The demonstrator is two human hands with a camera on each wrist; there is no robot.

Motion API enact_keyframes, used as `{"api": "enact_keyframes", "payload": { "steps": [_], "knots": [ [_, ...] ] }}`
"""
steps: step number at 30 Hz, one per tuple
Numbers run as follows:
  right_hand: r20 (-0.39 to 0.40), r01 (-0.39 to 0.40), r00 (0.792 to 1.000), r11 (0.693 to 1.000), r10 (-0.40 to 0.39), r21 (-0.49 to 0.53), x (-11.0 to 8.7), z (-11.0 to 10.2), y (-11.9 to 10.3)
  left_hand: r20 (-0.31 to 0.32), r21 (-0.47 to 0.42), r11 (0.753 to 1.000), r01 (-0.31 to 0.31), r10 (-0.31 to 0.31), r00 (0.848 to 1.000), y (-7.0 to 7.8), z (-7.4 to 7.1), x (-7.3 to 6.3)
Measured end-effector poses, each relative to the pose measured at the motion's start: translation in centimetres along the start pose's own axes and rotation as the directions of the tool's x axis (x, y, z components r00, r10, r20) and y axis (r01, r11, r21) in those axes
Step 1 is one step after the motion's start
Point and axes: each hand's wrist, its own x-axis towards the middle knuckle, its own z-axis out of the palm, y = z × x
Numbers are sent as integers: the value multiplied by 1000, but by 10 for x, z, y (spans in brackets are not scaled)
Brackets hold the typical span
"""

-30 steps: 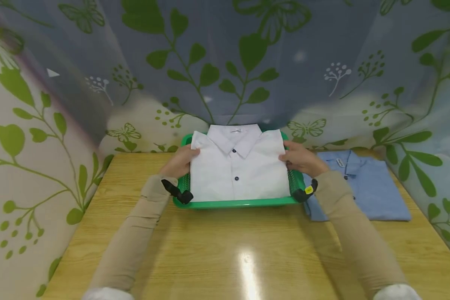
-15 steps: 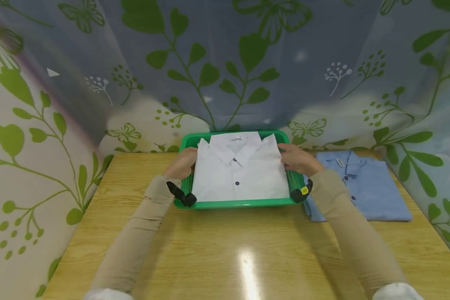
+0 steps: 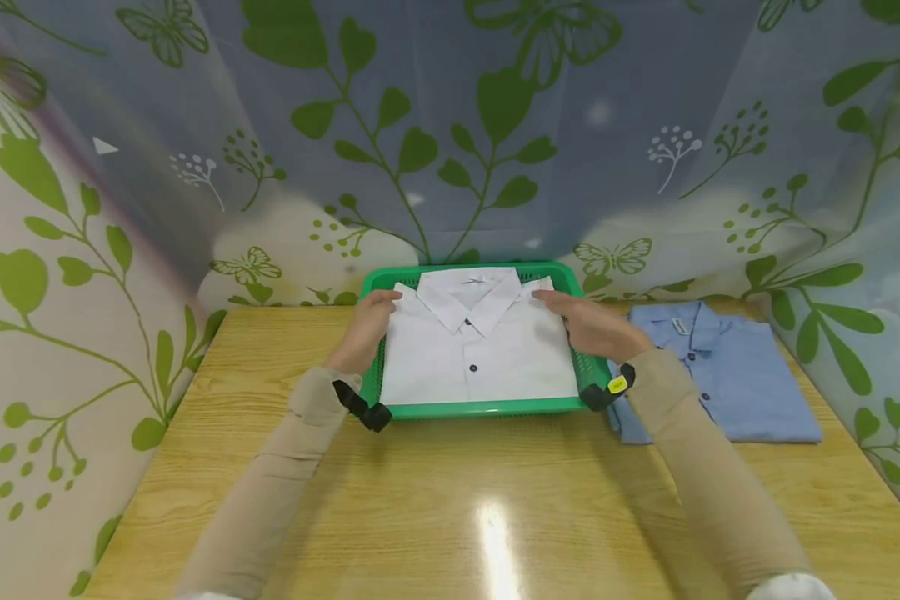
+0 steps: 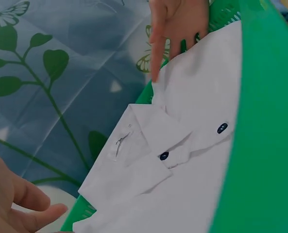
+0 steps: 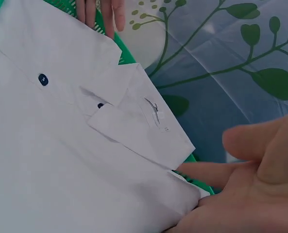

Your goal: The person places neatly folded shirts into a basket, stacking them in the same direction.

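Observation:
A folded white collared shirt [image 3: 435, 358] with dark buttons lies face up inside a green plastic basket [image 3: 480, 408]. My left hand [image 3: 367, 329] is at the shirt's left shoulder, over the basket's side, its thumb and fingers spread apart. At the opposite shoulder, my right hand [image 3: 592, 321] reaches over the basket's right side. The right wrist view shows that thumb raised away from the fingers [image 5: 207, 172], which touch the shirt's shoulder edge near the collar [image 5: 139, 131]. Part of the left hand is cut off in the left wrist view.
A folded blue collared shirt [image 3: 750, 383] lies on the wooden table [image 3: 420, 492] right of the basket, partly behind the right forearm. A leaf-patterned curtain [image 3: 435, 125] hangs behind the table's back edge.
The white shirt's collar end has come down into the basket, uncovering the back rim. Both hands have loosened from the shirt's sides, and the right one has shifted slightly inward over the shoulder.

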Motion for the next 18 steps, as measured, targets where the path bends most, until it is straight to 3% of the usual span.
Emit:
{"api": "enact_keyframes", "payload": {
  "steps": [4, 5, 6, 8, 11, 14, 18],
  "knots": [
    [14, -3, 1000, 1000, 3, 24, -1, -1, 4, -59, 10, 999, -52, 53, 997, 0, 2, -3],
    [11, -6, 1000, 999, 5, 47, -1, 0, 4, -69, 7, 998, -59, 60, 996, 0, 3, -4],
    [15, -17, 1000, 989, 15, 145, 0, 1, 3, -76, -3, 998, -65, 64, 995, 1, 4, -5],
    [9, -29, 1000, 983, 28, 184, 0, 3, 2, -68, -32, 998, -51, 49, 996, 1, 5, -5],
    [-19, -50, 998, 977, 55, 208, 2, 7, 0, -16, -82, 996, 25, -26, 1000, 0, 7, -3],
    [-39, -73, 996, 976, 83, 206, 4, 9, 0, 57, -107, 988, 109, -103, 993, -3, 5, 0],
    [-39, -99, 993, 973, 109, 209, 8, 11, 0, 138, -129, 981, 147, -129, 982, -8, 0, 3]
  ]
}}
